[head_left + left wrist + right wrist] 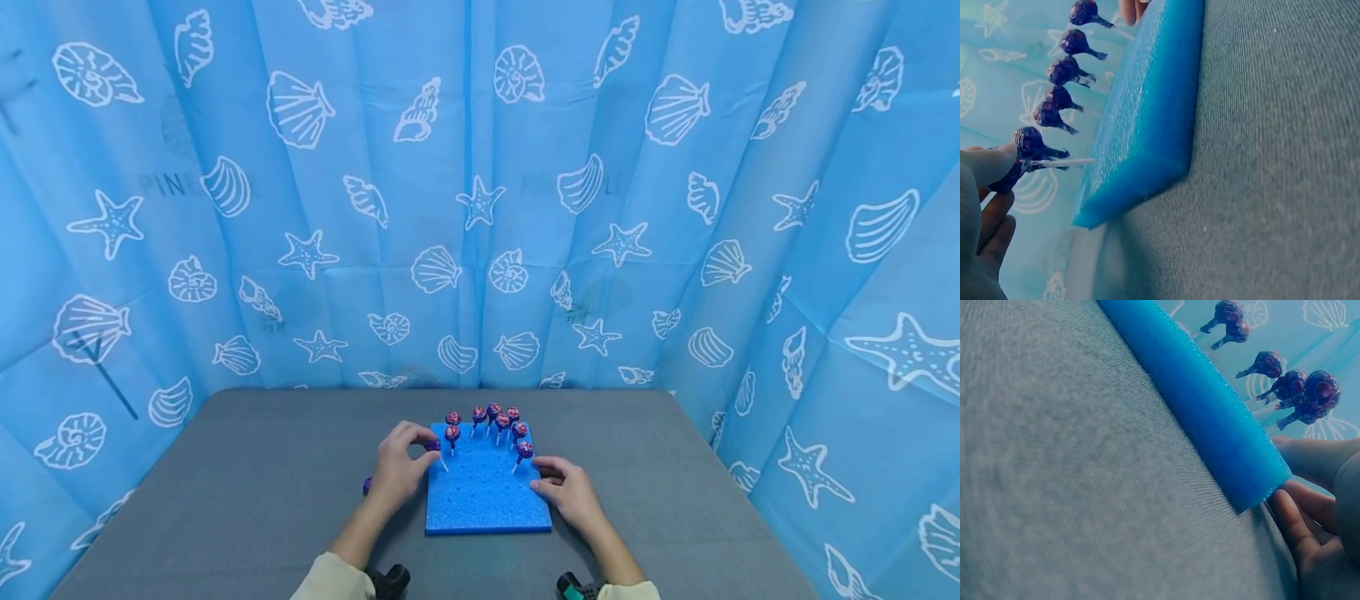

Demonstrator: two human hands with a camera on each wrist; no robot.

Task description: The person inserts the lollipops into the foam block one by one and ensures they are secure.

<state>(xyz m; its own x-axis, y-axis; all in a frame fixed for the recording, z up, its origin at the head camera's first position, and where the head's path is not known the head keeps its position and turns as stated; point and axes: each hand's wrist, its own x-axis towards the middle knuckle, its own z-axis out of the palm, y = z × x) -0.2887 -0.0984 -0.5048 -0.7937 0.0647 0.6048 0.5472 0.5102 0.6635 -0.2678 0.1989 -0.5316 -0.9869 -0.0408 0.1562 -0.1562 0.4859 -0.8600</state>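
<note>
Over grey tabletop (262, 500), left hand (395, 471) pinches a lollipop (432, 447) beside planted lollipops (491, 419); right hand (572, 493), fingers relaxed, steadies the foam block (483, 496).

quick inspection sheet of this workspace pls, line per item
surface: grey table, cloth-like weave in the wrist views
job's things: blue foam block lying flat; several purple wrapped lollipops standing in its far end
clutter: one small purple thing on the table by the left wrist, too small to tell
grippers: left hand pinches a lollipop by the block's left edge; right hand rests against the block's right edge, fingers loosely curled
cables: nothing seen
surroundings: blue curtain printed with white shells and starfish on all sides
</note>
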